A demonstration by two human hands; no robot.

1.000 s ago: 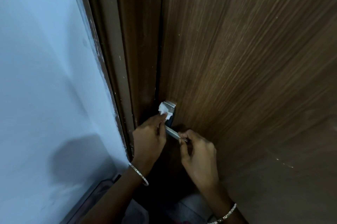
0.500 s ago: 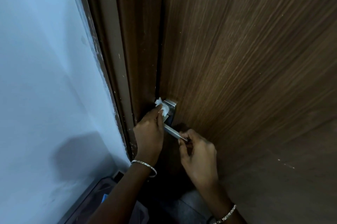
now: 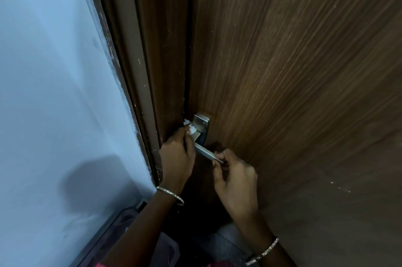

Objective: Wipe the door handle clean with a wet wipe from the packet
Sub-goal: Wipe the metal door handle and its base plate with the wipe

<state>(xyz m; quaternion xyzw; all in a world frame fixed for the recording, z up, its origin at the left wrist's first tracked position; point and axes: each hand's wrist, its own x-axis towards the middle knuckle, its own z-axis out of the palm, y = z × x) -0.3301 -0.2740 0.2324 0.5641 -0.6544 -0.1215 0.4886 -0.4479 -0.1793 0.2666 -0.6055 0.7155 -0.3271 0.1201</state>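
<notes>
Head, risk: we judged the bunched wet wipe [image 3: 189, 128] could slip from the left hand [image 3: 177, 158], whose grip pinched it just left of the backplate [image 3: 201, 124].
Head, cause: the right hand [image 3: 236, 179], its grip pinching the lever tip, might have pushed it down.
Head, door handle [image 3: 206, 154]: its long axis ran from the backplate down and right, and its free end pointed that way.

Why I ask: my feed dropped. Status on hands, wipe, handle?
Left hand pinches wet wipe at door handle base. Right hand pinches its lever tip. Nothing in the way.
</notes>
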